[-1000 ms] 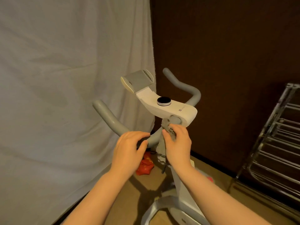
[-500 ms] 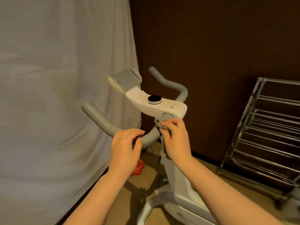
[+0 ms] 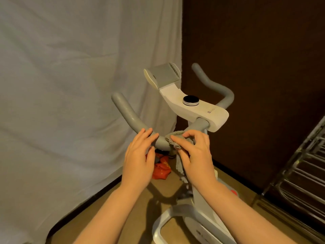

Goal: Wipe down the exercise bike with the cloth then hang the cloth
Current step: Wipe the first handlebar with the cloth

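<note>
Exercise bike point(image 3: 198, 110) ahead and a little right of the view, white console up top, frame dropping toward the floor between the forearms. Metal drying rack point(image 3: 299, 169) at far right against the dark wall, well apart from both hands; likely hanging spot later. Left handlebar point(image 3: 133, 120) running as one long grey tube: up and left to its free end, down and right to the joint under the console. Long axis thus slanting across the view, with most of the tube lying up and left of the cloth.

Cloth point(image 3: 175, 138) bunched over the low bend of that tube, its tail hanging down behind the right hand. Right hand point(image 3: 195, 154) nearer, fingers curled around the cloth, pinning it to the bar. Left hand point(image 3: 139, 157) just beside, fingers straight, tips resting on the bare tube, gripping nothing. Probable next stroke: along the tube, up and left.
</note>
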Demonstrator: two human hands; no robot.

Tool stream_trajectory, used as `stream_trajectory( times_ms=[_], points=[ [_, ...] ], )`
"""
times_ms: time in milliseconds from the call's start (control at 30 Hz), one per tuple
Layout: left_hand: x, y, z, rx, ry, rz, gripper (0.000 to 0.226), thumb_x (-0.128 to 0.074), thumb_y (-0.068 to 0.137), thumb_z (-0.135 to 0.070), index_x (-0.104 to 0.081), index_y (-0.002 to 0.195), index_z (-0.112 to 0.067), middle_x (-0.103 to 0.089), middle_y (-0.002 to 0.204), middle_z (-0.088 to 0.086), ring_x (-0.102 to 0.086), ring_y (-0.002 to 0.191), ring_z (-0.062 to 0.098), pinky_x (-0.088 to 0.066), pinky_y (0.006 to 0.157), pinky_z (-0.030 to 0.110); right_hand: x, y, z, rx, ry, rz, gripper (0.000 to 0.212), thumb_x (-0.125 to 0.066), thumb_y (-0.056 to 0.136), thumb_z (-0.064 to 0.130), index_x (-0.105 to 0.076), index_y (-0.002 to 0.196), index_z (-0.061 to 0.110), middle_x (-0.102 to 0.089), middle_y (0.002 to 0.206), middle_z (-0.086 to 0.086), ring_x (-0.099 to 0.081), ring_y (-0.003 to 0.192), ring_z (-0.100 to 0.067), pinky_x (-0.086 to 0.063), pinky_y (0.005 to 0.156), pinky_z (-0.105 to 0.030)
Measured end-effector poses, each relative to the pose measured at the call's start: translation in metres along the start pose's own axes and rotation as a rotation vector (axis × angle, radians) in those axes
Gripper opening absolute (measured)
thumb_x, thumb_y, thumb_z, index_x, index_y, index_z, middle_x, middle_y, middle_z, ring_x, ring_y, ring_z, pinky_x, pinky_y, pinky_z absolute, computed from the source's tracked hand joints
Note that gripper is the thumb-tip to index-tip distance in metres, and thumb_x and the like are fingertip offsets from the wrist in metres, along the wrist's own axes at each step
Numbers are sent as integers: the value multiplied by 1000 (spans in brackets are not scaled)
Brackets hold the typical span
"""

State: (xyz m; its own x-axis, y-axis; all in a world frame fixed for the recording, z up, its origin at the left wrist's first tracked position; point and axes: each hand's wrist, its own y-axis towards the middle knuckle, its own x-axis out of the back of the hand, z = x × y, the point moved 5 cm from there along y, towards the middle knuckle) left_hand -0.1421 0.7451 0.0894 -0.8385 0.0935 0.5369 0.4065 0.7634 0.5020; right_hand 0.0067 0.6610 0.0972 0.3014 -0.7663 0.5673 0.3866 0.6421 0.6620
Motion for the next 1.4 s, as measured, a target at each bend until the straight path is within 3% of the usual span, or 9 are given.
stream_trajectory(
  times_ms=[67, 200, 300, 433, 700, 867, 1000, 1100, 1400],
  points=[
    [-1, -1, -3, 17, -1, -10, 43, -53, 95, -4, -56, 132, -25, -46, 146, -7, -29, 142, 7, -27, 118, 40, 2, -3, -1, -40, 25, -49, 41, -74, 79, -2, -73, 113, 20, -52, 110, -5, -37, 107, -13, -26, 93, -10],
    [0, -1, -5, 26, 11, 5, 44, -51, 95, -3, -56, 134, -24, -45, 146, -10, -26, 142, 2, -24, 118, 33, -5, -11, 16, 221, -35, 41, 46, -79, 72, 0, -71, 115, 17, -54, 107, -8, -43, 106, -20, -38, 87, -21],
    [5, 1, -5, 37, -6, 28, 42, -50, 95, -2, -58, 131, -22, -47, 144, -12, -26, 137, -9, -20, 114, 14, -4, -8, 7, 92, 64, -67, 44, -78, 75, 0, -71, 115, 18, -51, 106, -5, -43, 103, -17, -32, 90, -12],
    [11, 5, -5, 38, -15, 74, 41, -50, 95, -1, -60, 130, -21, -48, 142, -13, -28, 137, -8, -18, 109, 4, -14, -18, 13, 236, 43, -9, 50, -78, 70, -4, -71, 116, 17, -49, 104, -3, -43, 101, -17, -35, 87, -13],
    [15, 5, -5, -23, 37, 140, 45, -50, 95, 0, -58, 131, -25, -44, 144, -16, -24, 138, -7, -19, 116, 19, -5, -26, 6, -552, 496, -340, 32, -67, 89, 14, -62, 120, 21, -45, 102, 7, -47, 94, 10, -36, 81, -2],
    [14, 1, 1, -57, -46, 199, 51, -47, 95, 4, -52, 137, -24, -38, 149, -14, -20, 141, -7, -15, 114, 9, -45, -42, 12, -1127, 819, -383, 25, -63, 93, 20, -48, 113, 23, -49, 116, 3, -50, 110, -13, -40, 89, -26],
    [21, 6, 9, -91, -59, 275, 57, -41, 92, 12, -53, 137, -21, -39, 148, -13, -21, 139, -10, -15, 111, 4, -87, -51, 32, -1181, 1073, -327, 20, -70, 86, 29, -52, 95, 30, -60, 113, -6, -60, 107, -24, -49, 97, -48],
    [28, 9, 10, -140, -26, 309, 51, -41, 95, 8, -53, 137, -19, -39, 146, -15, -23, 137, -10, -18, 113, 10, -85, -54, 33, -1228, 1100, -424, 16, -68, 90, 25, -53, 93, 28, -61, 108, -4, -61, 96, -18, -51, 89, -40],
    [28, 12, 9, -171, 21, 332, 37, -46, 101, -17, -52, 137, -23, -37, 144, -18, -25, 140, -1, -19, 116, 21, -94, -48, 51, -1263, 1190, -368, 16, -64, 93, 20, -55, 106, 16, -63, 106, -9, -62, 97, -24, -53, 91, -44]
  ],
)
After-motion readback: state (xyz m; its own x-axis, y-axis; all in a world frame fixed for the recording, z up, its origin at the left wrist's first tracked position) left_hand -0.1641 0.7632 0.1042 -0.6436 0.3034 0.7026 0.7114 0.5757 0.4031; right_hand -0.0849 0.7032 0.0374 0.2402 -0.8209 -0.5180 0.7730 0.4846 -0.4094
